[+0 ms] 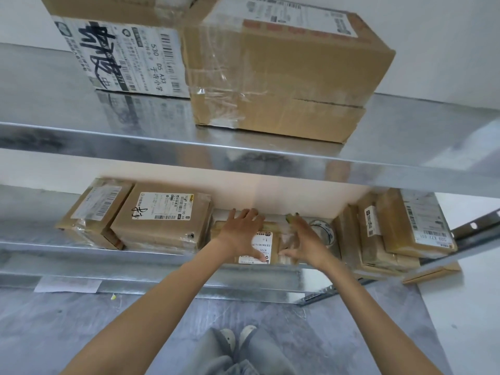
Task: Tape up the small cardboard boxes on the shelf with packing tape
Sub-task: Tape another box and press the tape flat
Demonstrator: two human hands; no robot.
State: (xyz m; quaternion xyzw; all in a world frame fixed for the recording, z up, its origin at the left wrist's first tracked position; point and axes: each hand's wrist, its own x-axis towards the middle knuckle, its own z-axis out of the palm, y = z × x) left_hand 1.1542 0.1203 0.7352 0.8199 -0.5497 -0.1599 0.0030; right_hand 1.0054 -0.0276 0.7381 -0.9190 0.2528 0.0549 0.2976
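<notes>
A small cardboard box (266, 249) with a white label lies on the lower metal shelf (67, 247), in the middle. My left hand (239, 230) lies spread on its left part, fingers straight. My right hand (304, 243) is on its right part, over a strip of clear tape; its fingers are blurred. A roll of clear packing tape (323, 231) stands just right of that hand, at the back of the shelf.
Taped small boxes sit left (162, 220) and far left (92, 212) on the lower shelf, and a stack on the right (400, 228). Two large cartons (273, 74) stand on the upper shelf (243, 155). My shoes show below on the grey floor.
</notes>
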